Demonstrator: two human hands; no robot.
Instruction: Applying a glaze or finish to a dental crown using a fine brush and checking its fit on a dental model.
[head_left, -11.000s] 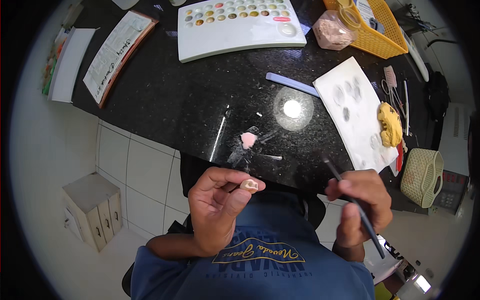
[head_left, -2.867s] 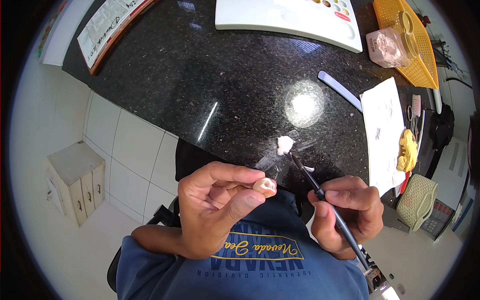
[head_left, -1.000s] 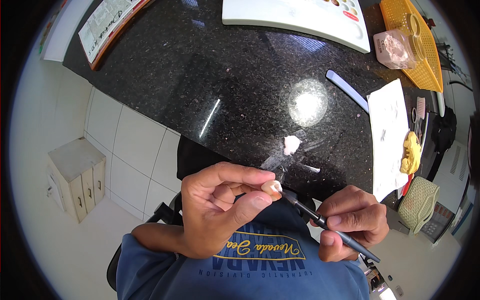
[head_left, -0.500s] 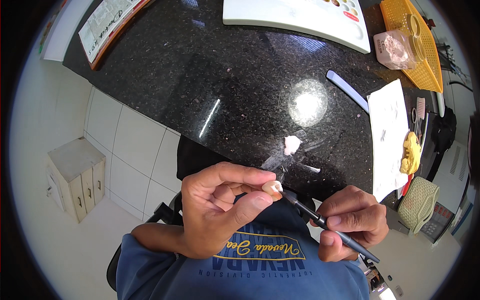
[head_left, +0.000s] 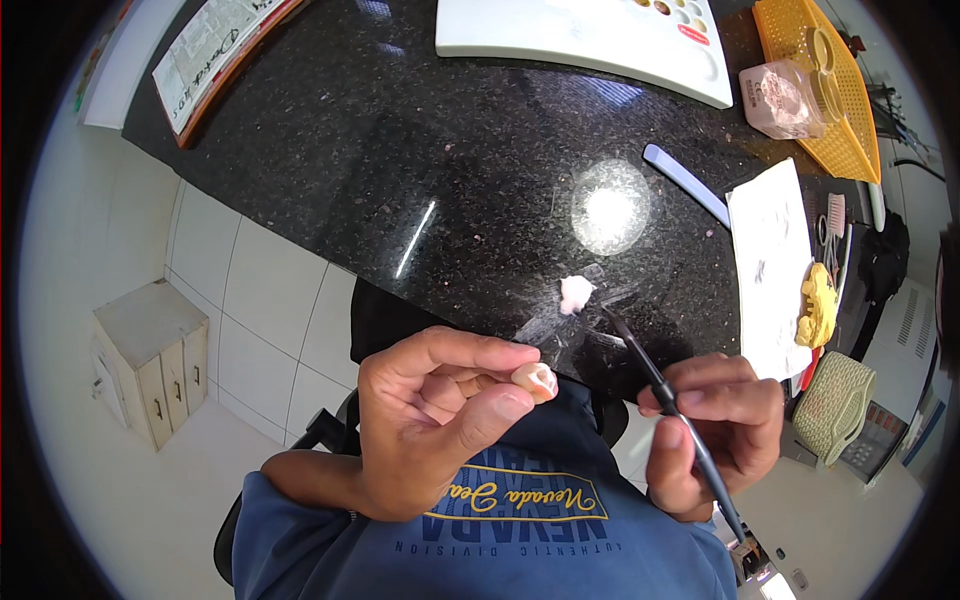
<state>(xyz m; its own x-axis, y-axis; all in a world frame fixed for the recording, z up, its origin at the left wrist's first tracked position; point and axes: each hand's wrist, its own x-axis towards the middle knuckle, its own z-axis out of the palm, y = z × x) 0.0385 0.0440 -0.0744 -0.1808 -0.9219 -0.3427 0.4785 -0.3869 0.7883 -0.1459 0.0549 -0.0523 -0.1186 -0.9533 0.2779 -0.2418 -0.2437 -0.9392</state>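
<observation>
Between the thumb and index finger of my left hand (head_left: 440, 415) is a small tooth-shaped piece (head_left: 536, 381), cream with white and orange-pink patches. My right hand (head_left: 715, 430) grips a slim dark brush (head_left: 660, 385) like a pen. Its fine tip points at the black speckled countertop (head_left: 400, 180), apart from the tooth piece. Left of that tip, a small white lump of paste (head_left: 575, 294) sits among whitish smears. Whether the tip touches the counter, I cannot tell.
Right of the brush lie a white paper sheet (head_left: 770, 250), a lavender strip (head_left: 685, 184) and a yellow lumpy piece (head_left: 818, 305). Farther back are a white palette tray (head_left: 580, 55), a clear jar of pink powder (head_left: 782, 100) and a yellow basket (head_left: 850, 130). A framed board (head_left: 205, 70) stands far left.
My right hand has drawn the brush off the tooth piece and swung its tip up and right toward the counter. The left hand keeps its pinch, with the piece slightly turned.
</observation>
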